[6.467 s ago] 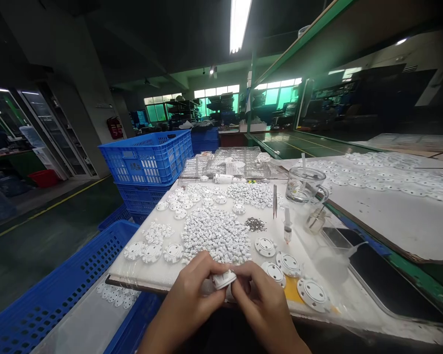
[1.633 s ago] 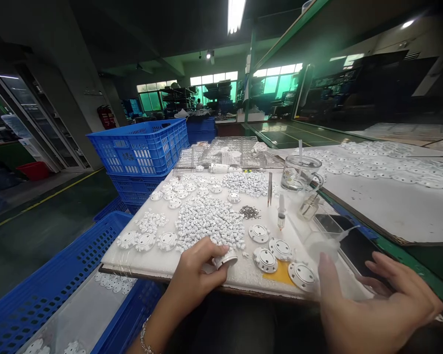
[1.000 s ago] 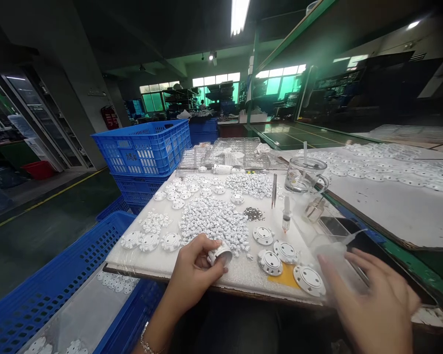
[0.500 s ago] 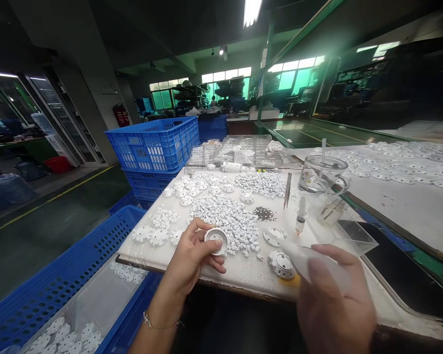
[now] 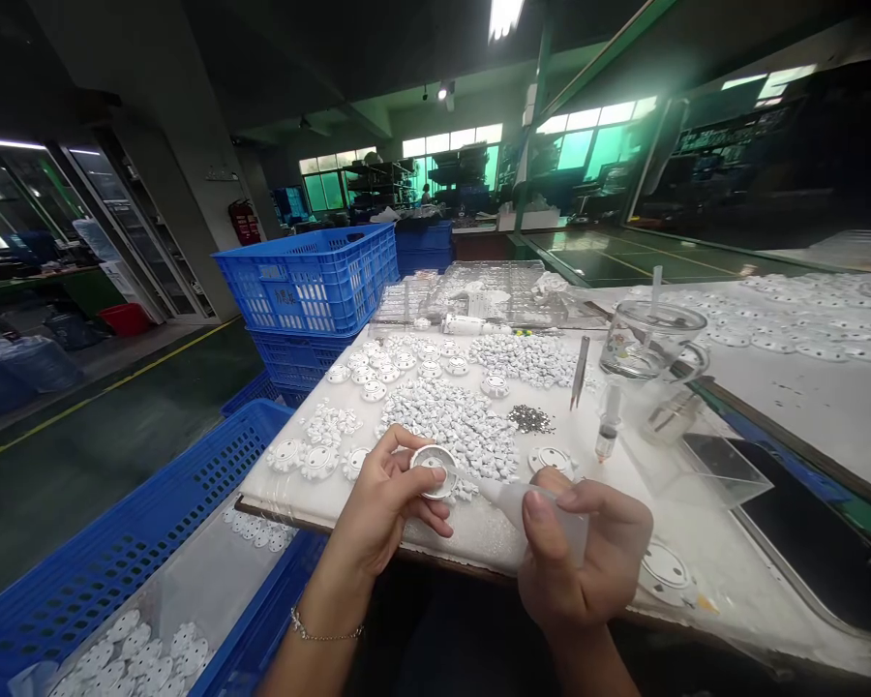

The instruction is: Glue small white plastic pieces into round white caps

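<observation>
My left hand (image 5: 388, 499) grips a round white plastic cap (image 5: 434, 470) by its rim, thumb inside, hollow side turned toward me. Closed around a translucent squeeze bottle (image 5: 508, 500) is my right hand (image 5: 587, 542); the bottle's thin nozzle points left and reaches the cap's edge. Whether the tip touches the cap I cannot tell. Behind my hands lies a heap of small white plastic pieces (image 5: 450, 416). One white disc (image 5: 550, 460) rests just beyond the bottle, and another disc (image 5: 666, 566) sits right of my right hand.
Tweezers (image 5: 581, 373), a syringe (image 5: 608, 424) and a glass mug (image 5: 643, 344) stand on the right, near a clear plastic sheet and a dark tablet-like panel (image 5: 820, 542). A pile of tiny metal bits (image 5: 529, 419) lies mid-table. Blue crates (image 5: 305, 281) are stacked at the left.
My right hand has brought the squeeze bottle leftward, its nozzle now at the cap. My left hand keeps its hold on the cap. The view has shifted slightly.
</observation>
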Demonstrator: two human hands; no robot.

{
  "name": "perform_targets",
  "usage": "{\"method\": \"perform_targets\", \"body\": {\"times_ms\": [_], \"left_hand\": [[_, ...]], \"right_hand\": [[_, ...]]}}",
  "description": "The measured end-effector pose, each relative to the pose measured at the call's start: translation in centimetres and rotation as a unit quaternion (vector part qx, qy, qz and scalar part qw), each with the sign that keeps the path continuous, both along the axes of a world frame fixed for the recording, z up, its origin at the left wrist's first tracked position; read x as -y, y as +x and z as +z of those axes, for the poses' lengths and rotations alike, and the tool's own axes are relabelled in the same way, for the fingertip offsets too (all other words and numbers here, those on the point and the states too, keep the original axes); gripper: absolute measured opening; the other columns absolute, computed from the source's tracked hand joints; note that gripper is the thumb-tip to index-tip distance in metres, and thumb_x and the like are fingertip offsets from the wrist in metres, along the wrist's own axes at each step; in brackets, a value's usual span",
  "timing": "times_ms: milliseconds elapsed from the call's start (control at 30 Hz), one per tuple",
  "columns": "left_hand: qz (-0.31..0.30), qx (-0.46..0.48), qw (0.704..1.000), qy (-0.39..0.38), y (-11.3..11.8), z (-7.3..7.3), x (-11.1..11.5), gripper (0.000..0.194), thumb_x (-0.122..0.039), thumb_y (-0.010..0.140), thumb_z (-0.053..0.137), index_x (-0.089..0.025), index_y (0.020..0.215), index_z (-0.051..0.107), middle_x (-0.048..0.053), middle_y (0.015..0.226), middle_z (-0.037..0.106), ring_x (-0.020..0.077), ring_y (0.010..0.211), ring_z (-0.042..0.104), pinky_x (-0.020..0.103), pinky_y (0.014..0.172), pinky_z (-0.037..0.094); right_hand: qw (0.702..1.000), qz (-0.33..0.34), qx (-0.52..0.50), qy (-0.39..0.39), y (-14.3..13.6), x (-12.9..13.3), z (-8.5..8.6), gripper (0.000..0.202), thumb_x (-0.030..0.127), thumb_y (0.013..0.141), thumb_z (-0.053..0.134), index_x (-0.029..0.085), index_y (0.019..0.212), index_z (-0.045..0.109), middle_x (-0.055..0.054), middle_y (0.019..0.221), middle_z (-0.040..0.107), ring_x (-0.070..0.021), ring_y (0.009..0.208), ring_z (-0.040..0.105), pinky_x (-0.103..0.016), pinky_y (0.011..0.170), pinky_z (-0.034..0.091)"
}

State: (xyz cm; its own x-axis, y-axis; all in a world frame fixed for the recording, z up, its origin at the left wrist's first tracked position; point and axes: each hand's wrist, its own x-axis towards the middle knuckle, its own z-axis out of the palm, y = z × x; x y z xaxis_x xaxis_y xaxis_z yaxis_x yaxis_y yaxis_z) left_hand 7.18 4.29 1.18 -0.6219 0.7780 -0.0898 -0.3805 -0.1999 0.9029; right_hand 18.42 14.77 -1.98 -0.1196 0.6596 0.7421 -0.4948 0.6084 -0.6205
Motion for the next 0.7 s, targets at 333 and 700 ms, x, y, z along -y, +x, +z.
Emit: {"method": "perform_targets", "body": {"times_ms": [333, 700], "left_hand": [[-0.002, -0.004, 1.0, -0.006, 0.02, 0.19, -0.03, 0.033, -0.019, 0.07, 0.078, -0.019, 0.087, 0.05, -0.006, 0.063, 0.062, 0.0107, 0.042, 0.06, 0.021, 0.037, 0.055], [0.001, -0.004, 1.0, -0.014, -0.03, 0.2, -0.03, 0.035, -0.02, 0.069, 0.079, -0.019, 0.086, 0.049, -0.006, 0.063, 0.062, 0.0103, 0.041, 0.06, 0.02, 0.035, 0.054]], "right_hand": [[0.999, -0.032, 0.017, 0.001, -0.32, -0.16, -0.7, 0.018, 0.022, 0.086, 0.063, 0.022, 0.092, 0.047, 0.004, 0.073, 0.045, -0.0139, 0.063, 0.051, -0.029, 0.061, 0.041], [0.998, -0.052, 0.018, -0.012, -0.05, -0.3, -0.8, 0.016, 0.02, 0.085, 0.066, 0.021, 0.091, 0.051, 0.003, 0.073, 0.048, -0.0131, 0.062, 0.051, -0.029, 0.062, 0.04]]}}
